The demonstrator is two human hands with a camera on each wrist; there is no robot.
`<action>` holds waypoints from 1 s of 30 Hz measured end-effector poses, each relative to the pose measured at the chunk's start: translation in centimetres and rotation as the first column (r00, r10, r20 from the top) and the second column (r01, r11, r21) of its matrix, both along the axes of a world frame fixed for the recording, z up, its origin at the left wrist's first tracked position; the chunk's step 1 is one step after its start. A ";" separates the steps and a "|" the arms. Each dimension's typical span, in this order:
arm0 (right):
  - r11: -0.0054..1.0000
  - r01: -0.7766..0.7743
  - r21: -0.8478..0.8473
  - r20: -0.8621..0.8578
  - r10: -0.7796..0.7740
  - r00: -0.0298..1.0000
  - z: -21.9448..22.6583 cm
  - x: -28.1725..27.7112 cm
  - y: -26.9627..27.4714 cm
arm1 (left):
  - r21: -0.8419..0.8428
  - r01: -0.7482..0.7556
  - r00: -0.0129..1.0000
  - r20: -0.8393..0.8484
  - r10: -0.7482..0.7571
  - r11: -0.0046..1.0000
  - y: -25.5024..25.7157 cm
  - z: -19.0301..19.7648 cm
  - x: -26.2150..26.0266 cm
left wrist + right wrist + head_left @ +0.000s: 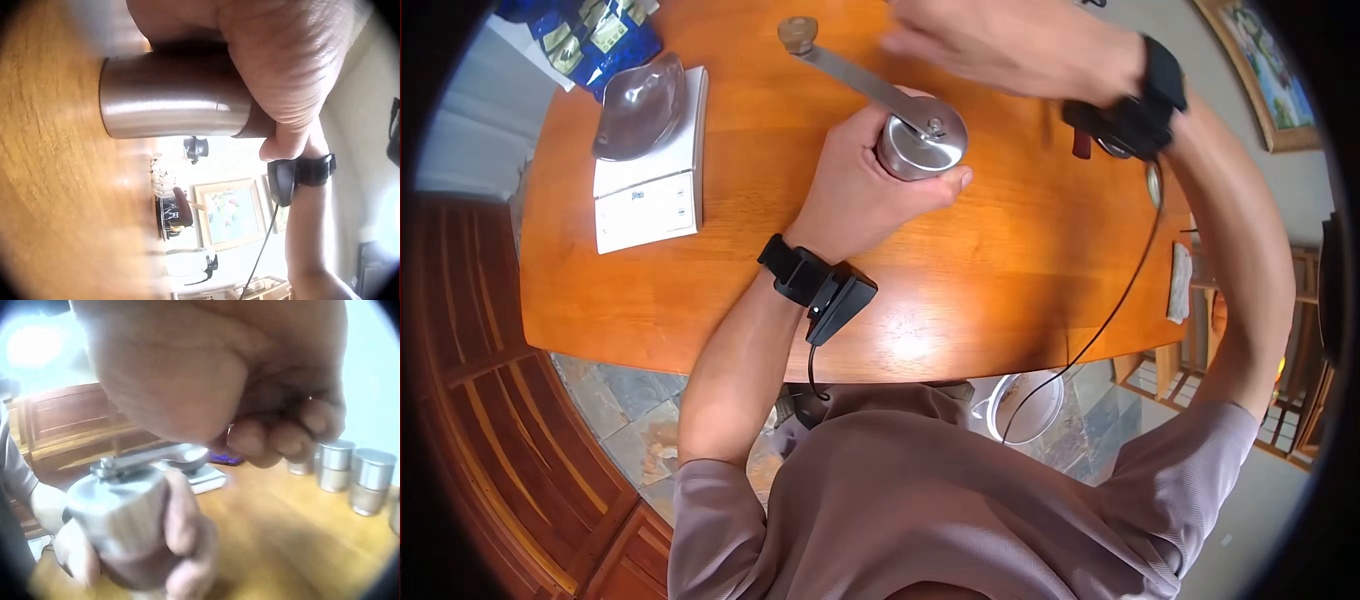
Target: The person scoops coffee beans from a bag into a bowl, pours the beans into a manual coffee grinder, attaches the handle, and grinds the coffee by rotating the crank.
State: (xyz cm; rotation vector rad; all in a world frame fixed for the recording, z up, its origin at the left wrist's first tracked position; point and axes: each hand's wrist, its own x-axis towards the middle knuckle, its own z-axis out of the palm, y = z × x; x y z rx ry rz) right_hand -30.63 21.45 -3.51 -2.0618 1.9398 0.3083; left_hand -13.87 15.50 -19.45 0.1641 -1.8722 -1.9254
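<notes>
My left hand [865, 190] grips a steel hand coffee grinder [920, 155] around its body, thumb along the near side. The grinder stands upright, its base at the wooden tabletop in the left wrist view, where its smooth metal cylinder [165, 100] shows below the palm. From the lid, a flat crank arm [865, 85] extends to a wooden knob [798, 34] at far left, apart from both hands. My right hand [1000, 40], blurred, is raised beyond the grinder, right of the knob. In the right wrist view its fingers [290, 440] are curled toward the palm, with nothing visible in them.
On the left of the table [740, 270], a white kitchen scale [645, 215] carries a dark curved dish [640, 110], with a blue bag [605, 50] behind. Several metal canisters [373, 481] line the table in the right wrist view. A white bucket [1025, 405] stands on the floor.
</notes>
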 end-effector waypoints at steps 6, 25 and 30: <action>0.990 0.088 -0.114 -0.269 -0.116 0.956 0.5 2.6 4.2 | -0.056 -0.004 1.000 -0.023 0.003 0.998 -0.2 0.2 0.0; 0.852 -0.258 -0.455 -0.378 0.077 0.923 -2.6 -0.9 9.9 | -0.099 0.024 0.995 -0.089 -0.033 0.995 -0.5 0.1 -0.2; 0.772 -0.481 -0.415 -0.405 0.316 0.858 -2.8 3.2 12.6 | -0.125 0.008 0.993 -0.113 -0.022 0.992 -0.6 0.0 -0.2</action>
